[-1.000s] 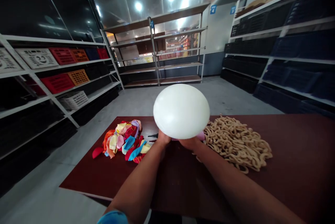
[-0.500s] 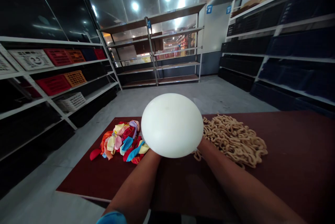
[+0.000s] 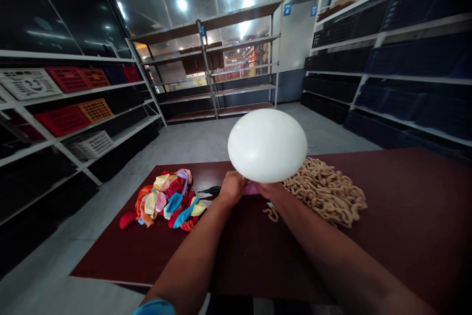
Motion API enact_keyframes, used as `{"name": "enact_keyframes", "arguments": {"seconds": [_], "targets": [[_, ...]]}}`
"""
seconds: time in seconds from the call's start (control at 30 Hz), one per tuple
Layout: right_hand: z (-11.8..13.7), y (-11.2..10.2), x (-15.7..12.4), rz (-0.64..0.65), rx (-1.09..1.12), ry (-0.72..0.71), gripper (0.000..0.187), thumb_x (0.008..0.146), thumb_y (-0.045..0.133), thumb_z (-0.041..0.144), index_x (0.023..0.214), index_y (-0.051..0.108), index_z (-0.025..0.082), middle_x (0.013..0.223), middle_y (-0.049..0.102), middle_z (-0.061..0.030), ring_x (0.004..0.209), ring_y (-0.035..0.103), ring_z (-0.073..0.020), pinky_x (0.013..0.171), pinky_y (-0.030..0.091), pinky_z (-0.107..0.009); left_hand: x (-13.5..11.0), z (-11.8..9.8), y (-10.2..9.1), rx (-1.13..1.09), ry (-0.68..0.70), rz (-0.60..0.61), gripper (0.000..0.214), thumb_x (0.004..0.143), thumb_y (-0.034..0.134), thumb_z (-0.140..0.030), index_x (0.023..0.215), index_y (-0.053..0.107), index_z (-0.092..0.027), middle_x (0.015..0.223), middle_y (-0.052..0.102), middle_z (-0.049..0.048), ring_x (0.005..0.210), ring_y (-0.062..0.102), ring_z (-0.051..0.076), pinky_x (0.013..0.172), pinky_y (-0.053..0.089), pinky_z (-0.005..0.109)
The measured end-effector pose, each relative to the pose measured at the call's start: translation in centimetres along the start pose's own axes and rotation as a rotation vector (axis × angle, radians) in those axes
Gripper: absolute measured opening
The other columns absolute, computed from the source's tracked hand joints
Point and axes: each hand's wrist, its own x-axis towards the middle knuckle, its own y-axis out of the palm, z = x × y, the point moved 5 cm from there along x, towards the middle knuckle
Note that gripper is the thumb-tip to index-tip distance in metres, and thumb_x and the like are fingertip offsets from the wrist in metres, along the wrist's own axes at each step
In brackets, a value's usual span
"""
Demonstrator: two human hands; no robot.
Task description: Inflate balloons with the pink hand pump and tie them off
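Observation:
A white inflated balloon (image 3: 267, 145) hides part of both hands. My left hand (image 3: 233, 187) is closed at the lower left of the balloon, where its neck would be; the neck itself is hardly visible. Just under the balloon, my right hand (image 3: 271, 190) also seems closed on its lower end, its fingers mostly hidden. Something flat and pink (image 3: 251, 188) lies on the table between the hands. To the left of my left hand is a black-handled tool (image 3: 211, 190), partly covered. A pile of colourful deflated balloons (image 3: 173, 199) lies further left.
A heap of beige cord (image 3: 328, 192) lies right of my hands on the dark red-brown table (image 3: 250, 256). Beyond the table stand metal shelves (image 3: 214, 54). Side racks hold plastic crates (image 3: 62, 121) on the left and dark bins (image 3: 401, 59) on the right.
The white balloon has moved up and to the right in view. Both hands, the pink thing and the black-handled tool now show below it. The view has shifted slightly.

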Motion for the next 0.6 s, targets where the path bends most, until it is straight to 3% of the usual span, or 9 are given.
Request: {"name": "enact_keyframes", "arguments": {"seconds": [0.13,0.23,0.33,0.5,0.6], "targets": [[0.2,1.3,-0.2,0.085,-0.023,0.104,0.04,0.051,0.077,0.031,0.088,0.064,0.023,0.086,0.069,-0.0037,0.092,0.061,-0.0231,0.076,0.052,-0.036,0.0,-0.2,-0.9,-0.156,0.018,-0.092,0.022,0.082,0.054,-0.035,0.067,0.06,-0.02,0.063,0.056,0.0053,0.07,0.055,0.021,0.077,0.039,0.031],[0.3,1.3,-0.5,0.088,-0.01,0.162,0.033,0.048,0.078,0.026,0.079,0.065,0.021,0.081,0.069,-0.0035,0.084,0.061,-0.0215,0.071,0.05,-0.034,-0.2,0.0,-1.4,-0.394,0.017,-0.165,0.013,0.074,0.066,-0.032,0.066,0.061,-0.022,0.057,0.05,0.002,0.063,0.05,0.018,0.072,0.036,0.027],[0.1,1.2,-0.5,0.07,0.029,0.2,0.031,0.047,0.078,0.024,0.076,0.065,0.019,0.077,0.068,-0.0027,0.079,0.06,-0.0188,0.067,0.048,-0.031,-0.2,0.1,-1.5,-0.44,0.025,-0.167,0.01,0.068,0.071,-0.027,0.068,0.063,-0.022,0.057,0.048,0.0005,0.06,0.045,0.017,0.069,0.035,0.024],[0.1,1.6,-0.7,0.062,0.137,0.213,0.029,0.049,0.077,0.02,0.076,0.065,0.018,0.073,0.066,-0.0004,0.073,0.058,-0.0148,0.067,0.046,-0.027,-0.5,0.1,-1.5,-0.569,-0.015,-0.193,0.007,0.073,0.067,-0.028,0.073,0.065,-0.021,0.061,0.052,0.0007,0.059,0.044,0.015,0.063,0.032,0.023],[0.2,2.1,-0.9,0.101,0.128,0.22,0.026,0.052,0.077,0.023,0.074,0.065,0.018,0.07,0.064,0.0007,0.066,0.054,-0.013,0.062,0.045,-0.027,-0.8,0.1,-1.2,-0.67,-0.055,-0.214,0.021,0.081,0.057,-0.034,0.067,0.061,-0.019,0.061,0.053,0.001,0.059,0.044,0.014,0.06,0.032,0.023]]}}
